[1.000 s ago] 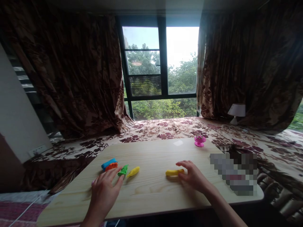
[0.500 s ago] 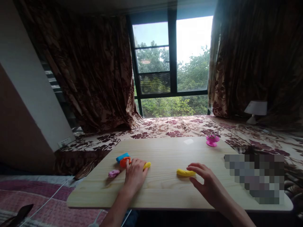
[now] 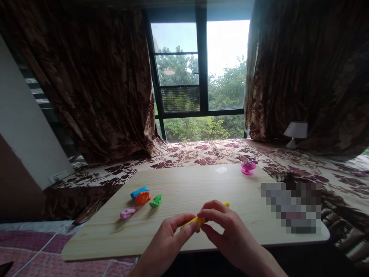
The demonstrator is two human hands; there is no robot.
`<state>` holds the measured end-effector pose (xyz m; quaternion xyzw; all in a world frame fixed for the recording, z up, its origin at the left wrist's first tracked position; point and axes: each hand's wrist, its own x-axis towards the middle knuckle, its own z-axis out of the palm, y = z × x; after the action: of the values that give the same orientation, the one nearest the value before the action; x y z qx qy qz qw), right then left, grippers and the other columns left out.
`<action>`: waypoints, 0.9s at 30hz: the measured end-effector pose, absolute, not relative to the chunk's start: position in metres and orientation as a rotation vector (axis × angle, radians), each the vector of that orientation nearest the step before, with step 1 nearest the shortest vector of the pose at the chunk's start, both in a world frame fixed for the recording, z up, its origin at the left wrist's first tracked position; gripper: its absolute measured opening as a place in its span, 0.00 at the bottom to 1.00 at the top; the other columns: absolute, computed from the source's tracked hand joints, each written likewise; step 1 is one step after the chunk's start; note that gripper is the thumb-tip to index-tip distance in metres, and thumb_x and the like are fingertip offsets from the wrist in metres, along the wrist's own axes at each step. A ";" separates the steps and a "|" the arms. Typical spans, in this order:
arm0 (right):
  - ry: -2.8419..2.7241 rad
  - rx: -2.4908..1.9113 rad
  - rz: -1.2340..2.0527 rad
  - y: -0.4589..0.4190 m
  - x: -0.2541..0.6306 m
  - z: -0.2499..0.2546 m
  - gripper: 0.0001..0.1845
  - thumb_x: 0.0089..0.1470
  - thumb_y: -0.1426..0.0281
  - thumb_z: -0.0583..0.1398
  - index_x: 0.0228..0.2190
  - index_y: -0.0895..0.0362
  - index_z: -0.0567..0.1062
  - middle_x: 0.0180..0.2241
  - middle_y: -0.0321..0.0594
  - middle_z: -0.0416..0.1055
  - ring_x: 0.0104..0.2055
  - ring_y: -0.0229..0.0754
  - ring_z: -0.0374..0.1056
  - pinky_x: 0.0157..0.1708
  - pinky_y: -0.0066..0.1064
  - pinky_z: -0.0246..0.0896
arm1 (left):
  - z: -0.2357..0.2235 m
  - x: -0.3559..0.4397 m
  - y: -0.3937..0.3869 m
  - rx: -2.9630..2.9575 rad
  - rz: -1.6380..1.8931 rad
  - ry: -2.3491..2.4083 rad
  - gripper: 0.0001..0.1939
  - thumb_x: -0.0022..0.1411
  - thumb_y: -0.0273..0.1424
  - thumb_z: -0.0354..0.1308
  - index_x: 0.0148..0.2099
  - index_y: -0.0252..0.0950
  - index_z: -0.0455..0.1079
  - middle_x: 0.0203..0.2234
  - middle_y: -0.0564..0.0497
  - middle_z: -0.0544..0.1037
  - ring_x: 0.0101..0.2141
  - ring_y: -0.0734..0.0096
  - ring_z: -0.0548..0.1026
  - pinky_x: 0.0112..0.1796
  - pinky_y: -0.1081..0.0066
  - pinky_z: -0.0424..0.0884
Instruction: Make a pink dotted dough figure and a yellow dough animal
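My left hand (image 3: 173,234) pinches a piece of yellow modelling clay (image 3: 198,221) between thumb and fingers, just above the near part of the table. The fingertips of my right hand (image 3: 227,227) close on the right end of the same piece. Past my right hand's knuckles shows the tip of another yellow clay piece (image 3: 226,204); the rest of it is hidden. To the left lie lumps of green clay (image 3: 156,201), orange clay (image 3: 143,197), blue clay (image 3: 140,192) and pink clay (image 3: 127,213). The orange lump touches the blue one.
A bright pink stand-like shape (image 3: 248,167) with green dots is at the far right of the wooden table (image 3: 184,181). A blurred-out patch (image 3: 291,209) covers the table's right side. Beyond are a patterned cloth ledge, a white lamp (image 3: 296,130) and curtains.
My left hand has moved right with the yellow clay, uncovering the green lump. My right hand has shifted left and closed on that piece. The view has turned slightly right.
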<state>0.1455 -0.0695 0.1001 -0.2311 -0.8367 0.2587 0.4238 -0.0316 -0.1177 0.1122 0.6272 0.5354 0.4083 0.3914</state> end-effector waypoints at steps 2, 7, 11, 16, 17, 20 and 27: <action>-2.100 -0.580 0.668 -0.069 0.146 0.102 0.11 0.53 0.78 0.57 0.37 0.53 0.73 0.38 0.37 0.68 0.37 0.37 0.66 0.38 0.28 0.62 | 0.114 -0.032 -0.116 1.575 1.037 1.302 0.18 0.60 0.40 0.51 0.48 0.40 0.72 0.39 0.50 0.79 0.44 0.61 0.73 0.49 0.61 0.65; -2.091 -0.572 0.750 -0.067 0.142 0.100 0.13 0.52 0.78 0.58 0.40 0.52 0.73 0.37 0.36 0.69 0.36 0.36 0.67 0.37 0.27 0.62 | 0.106 -0.034 -0.113 1.432 1.060 1.145 0.18 0.59 0.38 0.54 0.51 0.41 0.70 0.40 0.50 0.78 0.43 0.62 0.72 0.47 0.63 0.65; -2.088 -0.563 0.775 -0.066 0.143 0.098 0.15 0.52 0.78 0.58 0.41 0.52 0.72 0.38 0.36 0.69 0.38 0.36 0.67 0.39 0.27 0.62 | 0.100 -0.034 -0.114 1.361 1.009 1.072 0.18 0.59 0.35 0.55 0.52 0.39 0.69 0.40 0.49 0.78 0.43 0.63 0.71 0.43 0.68 0.64; -2.256 -0.573 0.722 -0.068 0.151 0.101 0.18 0.50 0.77 0.60 0.42 0.47 0.73 0.38 0.36 0.67 0.38 0.38 0.66 0.39 0.29 0.61 | 0.100 -0.033 -0.116 1.366 1.031 1.146 0.16 0.60 0.35 0.53 0.48 0.35 0.72 0.33 0.49 0.78 0.37 0.67 0.70 0.40 0.68 0.63; -2.268 -0.572 0.717 -0.068 0.152 0.102 0.17 0.51 0.77 0.60 0.41 0.46 0.74 0.37 0.35 0.66 0.37 0.37 0.66 0.38 0.29 0.61 | 0.100 -0.033 -0.116 1.360 1.037 1.148 0.16 0.60 0.35 0.54 0.47 0.35 0.73 0.33 0.49 0.78 0.36 0.67 0.70 0.40 0.68 0.63; -2.202 -0.591 0.728 -0.067 0.152 0.100 0.17 0.51 0.76 0.60 0.42 0.48 0.72 0.38 0.35 0.67 0.37 0.36 0.66 0.38 0.28 0.62 | 0.097 -0.031 -0.114 1.273 1.126 1.159 0.14 0.57 0.33 0.57 0.44 0.34 0.74 0.33 0.49 0.78 0.37 0.68 0.71 0.40 0.70 0.64; -1.984 -0.730 0.606 -0.075 0.136 0.086 0.22 0.42 0.77 0.65 0.40 0.53 0.67 0.39 0.37 0.66 0.40 0.41 0.64 0.41 0.33 0.60 | 0.072 -0.011 -0.108 0.507 1.530 0.870 0.25 0.53 0.25 0.61 0.53 0.39 0.63 0.43 0.43 0.77 0.40 0.65 0.76 0.45 0.64 0.67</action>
<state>0.1362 -0.0751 0.0859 -0.2959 -0.8039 0.2457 0.4537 -0.0109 -0.1082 0.0724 0.2196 0.3766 0.6625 0.6092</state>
